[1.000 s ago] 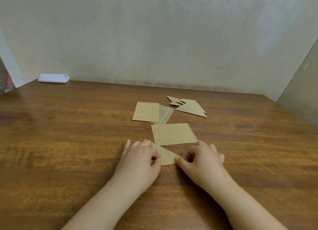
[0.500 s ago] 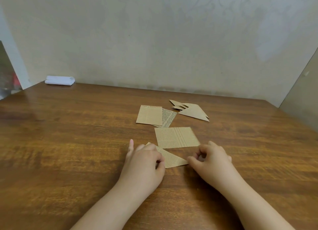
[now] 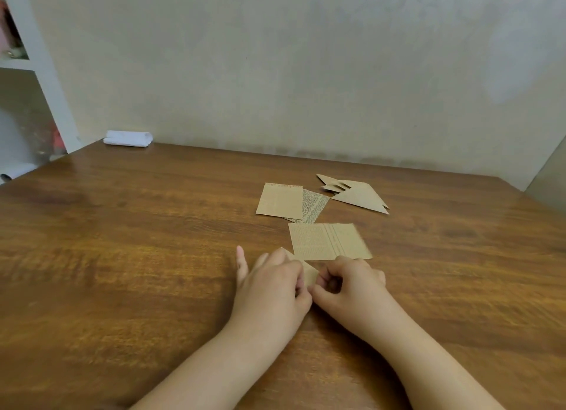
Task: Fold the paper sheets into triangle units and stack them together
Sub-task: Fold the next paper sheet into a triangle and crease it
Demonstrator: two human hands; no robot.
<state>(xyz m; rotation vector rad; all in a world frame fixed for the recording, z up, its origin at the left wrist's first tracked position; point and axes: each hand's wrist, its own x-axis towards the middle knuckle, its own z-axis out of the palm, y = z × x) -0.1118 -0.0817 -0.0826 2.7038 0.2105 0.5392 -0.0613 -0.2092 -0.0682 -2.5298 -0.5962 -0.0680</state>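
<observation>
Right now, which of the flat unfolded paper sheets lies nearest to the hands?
The printed sheet just beyond the right hand. It lies alone, while the other two sheets overlap farther back.

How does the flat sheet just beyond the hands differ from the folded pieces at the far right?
The flat sheet is an unfolded rectangle; the folded pieces are pointed triangles. The sheet lies alone, just beyond the hands; the folded pieces lie nested together, farther back. Printed text shows on the sheet; none is visible on the folded pieces. Both are tan paper lying on the wooden table.
</observation>
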